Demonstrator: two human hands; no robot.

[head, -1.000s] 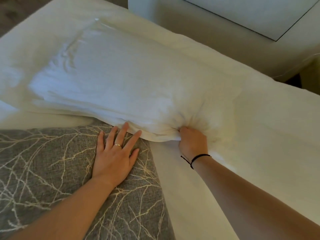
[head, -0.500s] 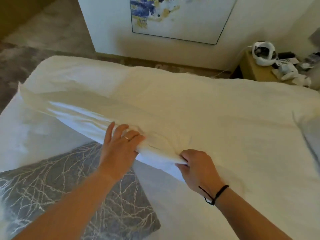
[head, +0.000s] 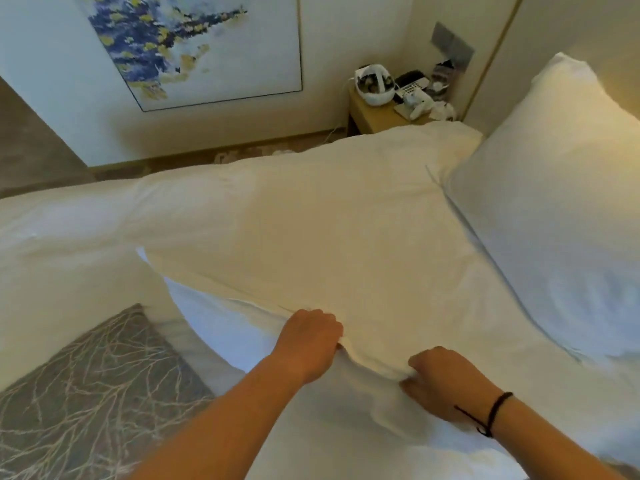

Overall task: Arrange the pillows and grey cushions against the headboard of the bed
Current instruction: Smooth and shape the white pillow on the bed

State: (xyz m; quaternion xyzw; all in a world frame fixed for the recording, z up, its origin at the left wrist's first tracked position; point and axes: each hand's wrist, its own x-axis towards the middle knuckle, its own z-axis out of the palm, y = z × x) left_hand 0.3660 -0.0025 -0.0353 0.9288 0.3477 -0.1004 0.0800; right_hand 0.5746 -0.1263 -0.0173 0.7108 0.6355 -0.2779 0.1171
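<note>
Now the white pillow (head: 311, 233) is lying flat across the bed (head: 398, 441), and its near edge is being pinched by both hands: the left hand (head: 306, 341) is curled round the hem, the right hand (head: 440, 382) is bunched on the fabric just beside it, so each grip is closed on the pillow. Soft and light it looks, the cotton case slack and creasing wherever it is taken, so a hold on the case alone would likely let the filling sag; a better purchase is judged to be had lower down at two corners, or under the bulk itself. A second white pillow (head: 554, 202) is already propped up at the right, where the headboard seems to be, and a place beside it appears free. A grey cushion (head: 86, 396) with a pale branch pattern is left lying at the near left, close to the left forearm, not yet placed. Beyond the bed a bedside table (head: 374, 117) cluttered with small items is seen, and a framed painting (head: 194, 46) on the wall; neither is judged to be in the way.
</note>
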